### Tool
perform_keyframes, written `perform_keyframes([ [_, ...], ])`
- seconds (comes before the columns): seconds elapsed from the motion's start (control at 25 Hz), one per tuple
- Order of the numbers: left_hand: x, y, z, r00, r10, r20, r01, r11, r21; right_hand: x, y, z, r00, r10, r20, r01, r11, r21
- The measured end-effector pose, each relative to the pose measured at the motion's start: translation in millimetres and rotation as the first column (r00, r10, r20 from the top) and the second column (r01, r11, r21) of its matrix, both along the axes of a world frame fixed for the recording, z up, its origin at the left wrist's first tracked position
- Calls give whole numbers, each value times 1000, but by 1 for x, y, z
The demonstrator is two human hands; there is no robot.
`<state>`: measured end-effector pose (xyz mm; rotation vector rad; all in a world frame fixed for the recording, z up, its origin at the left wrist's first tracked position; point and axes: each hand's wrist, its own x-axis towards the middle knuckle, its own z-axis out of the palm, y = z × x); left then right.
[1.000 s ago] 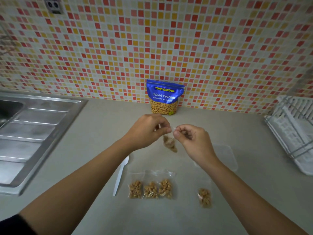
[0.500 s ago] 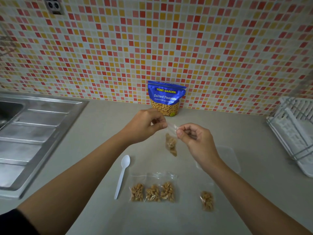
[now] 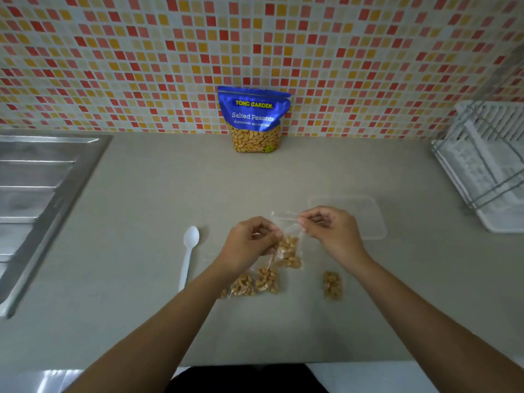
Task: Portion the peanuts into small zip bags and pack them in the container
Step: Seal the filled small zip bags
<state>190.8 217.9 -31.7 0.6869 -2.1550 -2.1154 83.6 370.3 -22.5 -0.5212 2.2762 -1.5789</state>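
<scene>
A grey surface is flanked by a sink at left and a dish rack at right. A blue peanut pouch is stood against the far wall. A clear container is set just beyond the right hand. A zip bag of peanuts is pinched near its top by the curled fingers of that hand and the left hand. Filled bags are laid nearer, and a spoon to the left.

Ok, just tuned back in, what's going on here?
A person holds a small zip bag of peanuts above the counter, the left hand and right hand pinching it near its top. A cluster of filled bags lies below, with one more bag apart to the right. The clear container behind the right hand looks empty. The spoon lies to the left.
</scene>
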Motion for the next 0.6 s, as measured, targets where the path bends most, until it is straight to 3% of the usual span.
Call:
perform_keyframes([
  [0.2, 6, 48, -55, 959, 163, 232, -108, 966, -234, 13, 19, -67, 997, -34, -69, 49, 972, 231],
  [0.44, -2, 71, -65, 955, 210, 208, -24, 756, -654, 16, 9, -88, 992, -12, -122, 57, 927, 370],
  [0.6, 0, 75, -62, 966, 193, 172, -2, 671, -741, 19, 20, -86, 990, -72, -125, 109, 939, 326],
])
